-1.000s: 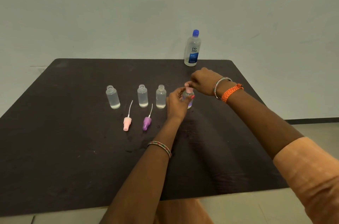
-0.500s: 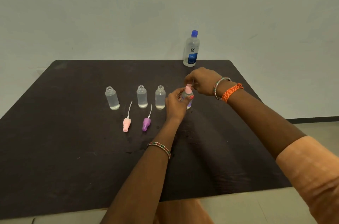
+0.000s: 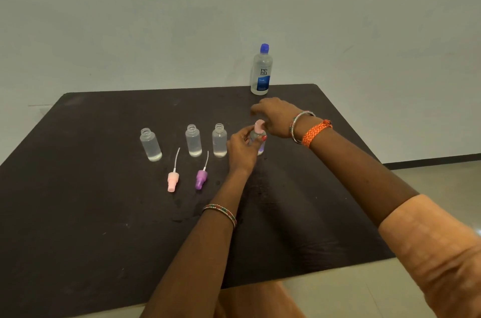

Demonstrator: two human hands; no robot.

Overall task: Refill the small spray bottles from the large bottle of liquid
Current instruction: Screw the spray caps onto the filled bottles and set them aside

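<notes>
Head view: pink sprayer (image 3: 172, 181) and purple sprayer (image 3: 201, 179) lie before three open bottles (image 3: 193, 140).

The large bottle (image 3: 261, 70) at the far edge of the worktop (image 3: 78, 213) bore "re-nu" in dark letters, above a blue label whose smaller print was too small to read.

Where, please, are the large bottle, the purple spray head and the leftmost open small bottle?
large bottle (image 3: 261, 75): head view, on its label.
purple spray head (image 3: 201, 178): head view, on its body.
leftmost open small bottle (image 3: 150, 145): head view, on its clear wall.
</notes>
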